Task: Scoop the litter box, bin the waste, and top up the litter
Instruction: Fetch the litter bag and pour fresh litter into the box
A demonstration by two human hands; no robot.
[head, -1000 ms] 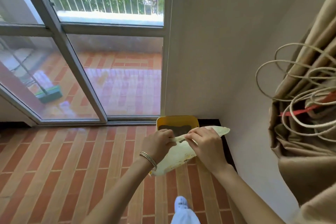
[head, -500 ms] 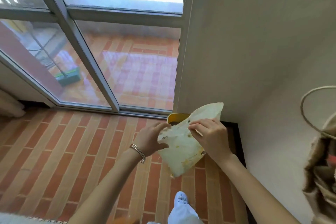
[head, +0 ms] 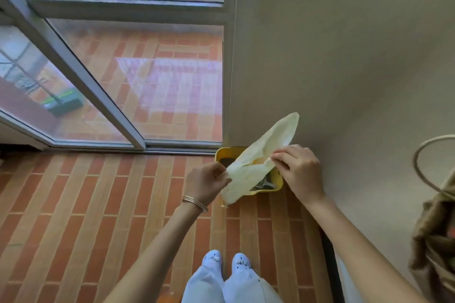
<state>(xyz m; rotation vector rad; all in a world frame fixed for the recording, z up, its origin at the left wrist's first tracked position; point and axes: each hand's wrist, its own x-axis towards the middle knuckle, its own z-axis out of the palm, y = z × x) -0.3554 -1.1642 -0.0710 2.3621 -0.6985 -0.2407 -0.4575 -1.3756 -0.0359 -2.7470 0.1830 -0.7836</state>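
1. Two white shoes (head: 225,261) and pale trouser legs at the bottom edge, standing on the brick-tiled floor (head: 81,204).
2. Left hand (head: 205,182), with thin bangles (head: 195,202) at the wrist, pinching the left edge of a thin cream bag (head: 256,162) between thumb and curled fingers.
3. Right hand (head: 299,171) pinching the bag's opposite edge near its mouth, fingers curled, knuckles up.
4. Bag stretched between both hands, held up off the floor, its top corner rising up and right against the wall (head: 344,56), its bottom hanging below the left hand.
5. Yellow litter box (head: 279,183) on the floor directly under and behind the bag, in the corner against the wall, partly hidden by it; dark litter and a pale slotted scoop (head: 263,183) visible inside, just left of the right wrist.
6. Brown fabric with a looped cord (head: 423,162) at the right edge, apart from the hands.
7. Sliding glass door (head: 138,86) beyond the box; a green broom head (head: 62,104) on the tiled balcony outside.
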